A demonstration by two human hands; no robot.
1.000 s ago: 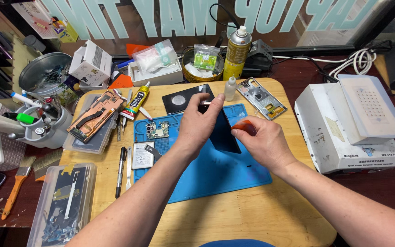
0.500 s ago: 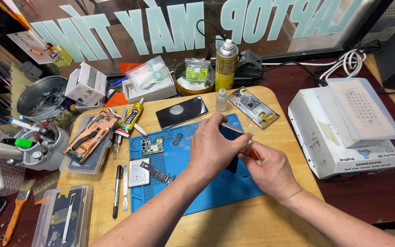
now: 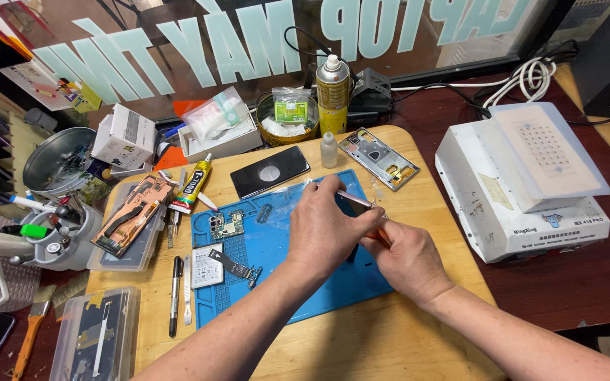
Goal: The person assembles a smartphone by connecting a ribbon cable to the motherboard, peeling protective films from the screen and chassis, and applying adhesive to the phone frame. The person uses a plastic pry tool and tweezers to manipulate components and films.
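Observation:
My left hand grips a dark phone from above, and only the phone's thin metallic edge shows past the fingers. My right hand pinches the phone's right end, thumb and forefinger meeting near my left thumb. Both hands hover over the right half of a blue work mat. On the mat to the left lie a small circuit board, a flex part and a small white module. Most of the phone is hidden by my hands.
Behind the mat lie a black back cover, a bare phone frame, a small dropper bottle, a spray can and a glue tube. A white machine stands right. A copper-coloured chassis and pen lie left.
The phone has turned from nearly face-on to edge-on between my hands. Both hands have come lower and closer together over the mat's right half.

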